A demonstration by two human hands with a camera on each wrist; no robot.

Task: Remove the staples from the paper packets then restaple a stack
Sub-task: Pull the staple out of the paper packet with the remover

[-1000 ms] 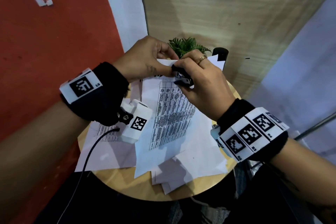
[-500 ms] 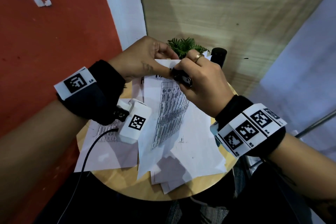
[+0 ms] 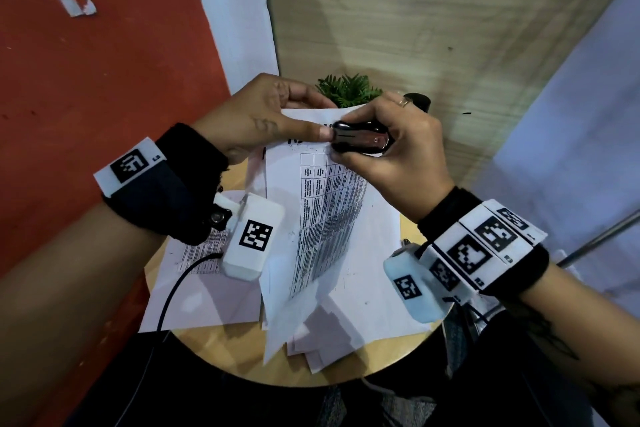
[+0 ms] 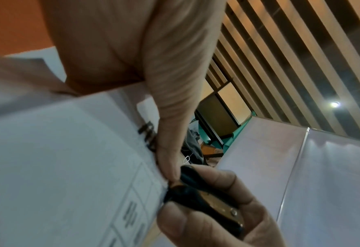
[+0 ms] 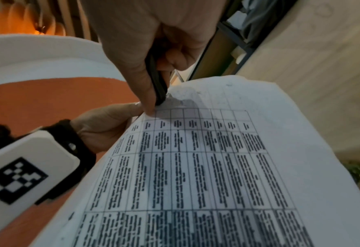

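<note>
A paper packet point(image 3: 325, 215) printed with a table is lifted above the round table, its top edge raised. My left hand point(image 3: 277, 118) pinches that top edge, thumb on the front beside the heading. My right hand point(image 3: 391, 149) grips a small black stapler-like tool point(image 3: 360, 140) whose nose sits on the packet's top, touching my left thumb tip. The left wrist view shows the tool point(image 4: 204, 192) biting the paper edge point(image 4: 103, 167). In the right wrist view the tool point(image 5: 156, 81) meets the packet point(image 5: 206, 158) above the table grid. Any staple is hidden.
More loose sheets point(image 3: 207, 291) lie spread on the round wooden table point(image 3: 381, 357), some overhanging its front edge. A small green plant point(image 3: 348, 90) and a black cylinder point(image 3: 420, 100) stand at the back by the wooden wall. A red wall is at the left.
My right hand has turned so the black tool lies level, its nose at my left thumb on the packet's top edge. The packet has swung a little more upright.
</note>
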